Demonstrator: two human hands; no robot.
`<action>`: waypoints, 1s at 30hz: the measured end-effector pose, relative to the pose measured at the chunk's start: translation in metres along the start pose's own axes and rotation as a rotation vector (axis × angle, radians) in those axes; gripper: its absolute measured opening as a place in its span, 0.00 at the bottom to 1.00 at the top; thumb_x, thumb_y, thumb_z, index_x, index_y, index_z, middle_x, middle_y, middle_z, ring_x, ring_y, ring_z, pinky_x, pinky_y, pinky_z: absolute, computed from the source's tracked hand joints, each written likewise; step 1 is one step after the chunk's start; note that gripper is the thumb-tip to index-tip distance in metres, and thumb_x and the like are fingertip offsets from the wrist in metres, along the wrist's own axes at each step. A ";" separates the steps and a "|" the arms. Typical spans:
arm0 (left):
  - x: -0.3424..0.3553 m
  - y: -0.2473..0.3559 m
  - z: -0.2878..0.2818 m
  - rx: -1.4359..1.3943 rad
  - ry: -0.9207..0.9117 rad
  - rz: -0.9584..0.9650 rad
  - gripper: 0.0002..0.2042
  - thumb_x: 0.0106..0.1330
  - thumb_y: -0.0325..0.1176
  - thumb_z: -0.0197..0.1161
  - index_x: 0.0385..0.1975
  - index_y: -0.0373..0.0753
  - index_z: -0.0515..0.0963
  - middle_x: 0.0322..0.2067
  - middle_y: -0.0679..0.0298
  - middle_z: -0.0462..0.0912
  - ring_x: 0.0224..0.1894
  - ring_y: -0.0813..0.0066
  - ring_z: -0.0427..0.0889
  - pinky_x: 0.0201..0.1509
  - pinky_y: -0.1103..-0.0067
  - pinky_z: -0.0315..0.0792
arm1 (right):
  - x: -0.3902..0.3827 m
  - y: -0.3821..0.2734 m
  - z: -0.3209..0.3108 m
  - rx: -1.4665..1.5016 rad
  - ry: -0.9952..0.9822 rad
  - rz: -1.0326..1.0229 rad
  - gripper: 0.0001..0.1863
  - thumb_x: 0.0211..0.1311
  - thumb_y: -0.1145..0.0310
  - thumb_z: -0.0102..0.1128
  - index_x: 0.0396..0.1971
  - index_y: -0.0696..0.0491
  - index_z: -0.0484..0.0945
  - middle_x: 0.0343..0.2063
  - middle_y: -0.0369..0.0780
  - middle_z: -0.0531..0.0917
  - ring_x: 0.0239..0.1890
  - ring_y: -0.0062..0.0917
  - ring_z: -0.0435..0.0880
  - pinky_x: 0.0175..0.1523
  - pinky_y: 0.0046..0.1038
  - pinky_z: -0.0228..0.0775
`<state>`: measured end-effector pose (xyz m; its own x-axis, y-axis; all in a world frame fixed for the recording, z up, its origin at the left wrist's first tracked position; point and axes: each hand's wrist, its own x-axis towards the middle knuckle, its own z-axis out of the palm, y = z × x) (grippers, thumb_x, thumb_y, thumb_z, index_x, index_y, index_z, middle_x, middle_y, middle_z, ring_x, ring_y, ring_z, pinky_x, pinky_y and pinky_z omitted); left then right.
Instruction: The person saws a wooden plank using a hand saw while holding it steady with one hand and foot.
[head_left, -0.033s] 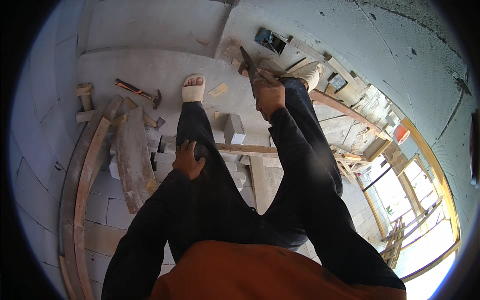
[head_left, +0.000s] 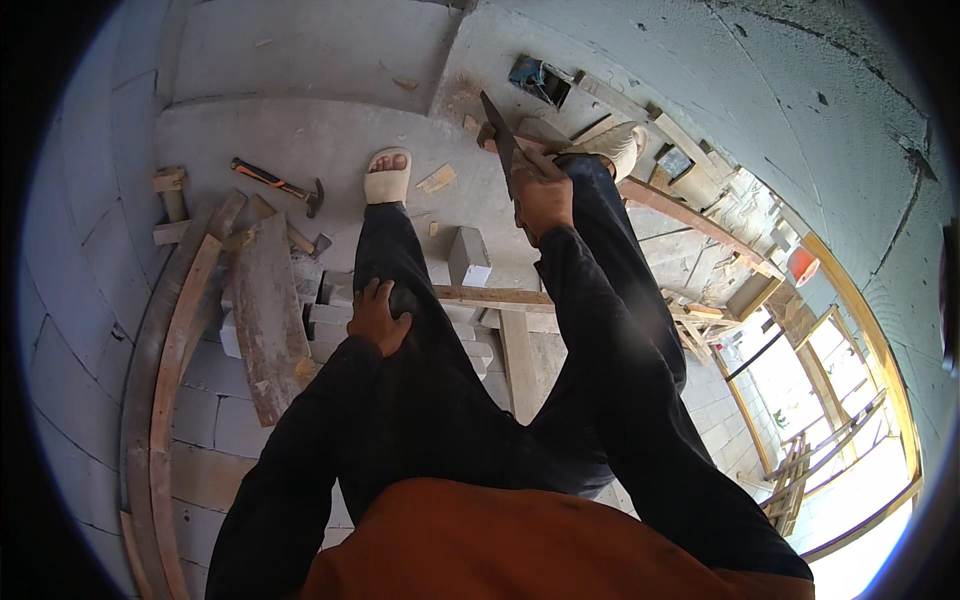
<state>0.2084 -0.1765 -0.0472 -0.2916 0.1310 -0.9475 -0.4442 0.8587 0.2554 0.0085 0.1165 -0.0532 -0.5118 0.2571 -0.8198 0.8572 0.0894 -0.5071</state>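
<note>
My right hand (head_left: 545, 197) is wrapped round a handsaw (head_left: 502, 135), whose dark blade points away and slightly left. The handle is mostly hidden by my fingers. The blade crosses a reddish timber length (head_left: 490, 141) near my right foot; whether its teeth touch the wood I cannot tell. My right foot, in a cream sandal (head_left: 622, 150), is by that timber and partly hides it. On my left knee lies my left hand (head_left: 377, 320), fingers spread and holding nothing.
A claw hammer (head_left: 277, 184) lies on the floor at the left. Beside it are a weathered plank (head_left: 267, 325) and long curved-looking boards (head_left: 165, 400). A grey block (head_left: 468, 258) stands between my feet. Timber scraps (head_left: 697, 180) line the right wall.
My right hand and the saw have shifted very slightly. My left hand stays on the knee.
</note>
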 end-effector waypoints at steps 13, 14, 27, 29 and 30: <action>-0.006 -0.010 0.001 -0.013 0.077 -0.078 0.33 0.66 0.42 0.65 0.74 0.52 0.67 0.77 0.60 0.63 0.79 0.41 0.59 0.74 0.47 0.69 | -0.049 -0.009 0.010 0.090 0.023 0.121 0.25 0.71 0.73 0.63 0.66 0.62 0.77 0.23 0.34 0.83 0.12 0.15 0.70 0.17 0.24 0.62; -0.010 -0.011 -0.005 -0.008 0.097 -0.111 0.33 0.67 0.42 0.65 0.74 0.52 0.67 0.77 0.60 0.63 0.79 0.41 0.59 0.73 0.46 0.69 | -0.089 -0.010 0.002 0.154 0.048 0.108 0.26 0.70 0.74 0.63 0.66 0.64 0.76 0.39 0.41 0.89 0.20 0.15 0.77 0.20 0.22 0.67; -0.017 -0.035 0.013 0.010 0.233 -0.044 0.29 0.71 0.41 0.62 0.73 0.51 0.68 0.75 0.59 0.66 0.77 0.41 0.62 0.70 0.45 0.71 | -0.147 -0.022 0.012 0.090 0.018 0.106 0.25 0.72 0.73 0.62 0.68 0.59 0.78 0.35 0.36 0.87 0.17 0.10 0.70 0.21 0.19 0.64; -0.022 -0.018 0.008 0.028 0.177 -0.086 0.28 0.72 0.41 0.61 0.73 0.50 0.68 0.75 0.59 0.66 0.77 0.40 0.62 0.70 0.45 0.71 | -0.132 -0.007 0.009 0.077 0.039 0.048 0.24 0.72 0.73 0.62 0.67 0.58 0.79 0.33 0.35 0.87 0.16 0.11 0.70 0.20 0.20 0.63; -0.013 -0.011 -0.002 0.037 0.166 -0.103 0.28 0.73 0.41 0.61 0.72 0.50 0.69 0.74 0.58 0.67 0.76 0.40 0.62 0.71 0.46 0.71 | -0.098 -0.001 0.015 0.090 0.044 0.060 0.24 0.72 0.72 0.62 0.66 0.58 0.79 0.31 0.34 0.86 0.16 0.11 0.70 0.19 0.20 0.63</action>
<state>0.2154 -0.1887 -0.0374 -0.3835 -0.0390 -0.9227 -0.4482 0.8814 0.1491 0.0567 0.0765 0.0239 -0.4548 0.3017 -0.8379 0.8768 -0.0135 -0.4807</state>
